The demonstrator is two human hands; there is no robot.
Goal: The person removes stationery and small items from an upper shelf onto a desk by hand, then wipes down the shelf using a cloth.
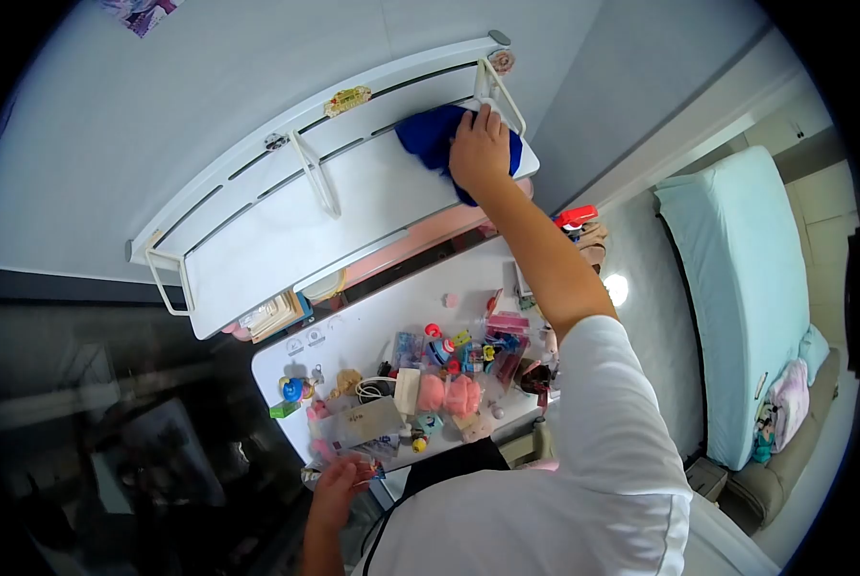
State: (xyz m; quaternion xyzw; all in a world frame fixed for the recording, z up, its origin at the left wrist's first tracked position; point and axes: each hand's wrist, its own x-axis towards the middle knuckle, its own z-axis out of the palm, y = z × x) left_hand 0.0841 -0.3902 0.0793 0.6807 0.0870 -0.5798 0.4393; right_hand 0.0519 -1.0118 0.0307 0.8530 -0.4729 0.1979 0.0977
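My right hand (481,152) presses on a dark blue cloth (432,132) at the right end of the white upper shelf (286,230), beside a cream wire bookend (503,96). Its fingers are on the cloth and point toward the wall. Low in the view, my left hand (341,480) is at the near left edge of the desk (372,322), its fingers bent close to a clear plastic container (361,424). Whether those fingers hold anything is too small to tell.
Toys, pink soft items (461,395) and small boxes crowd the desk below the shelf. More wire bookends (314,178) stand on the shelf. Books (274,317) are under its left end. A bed (737,288) lies to the right.
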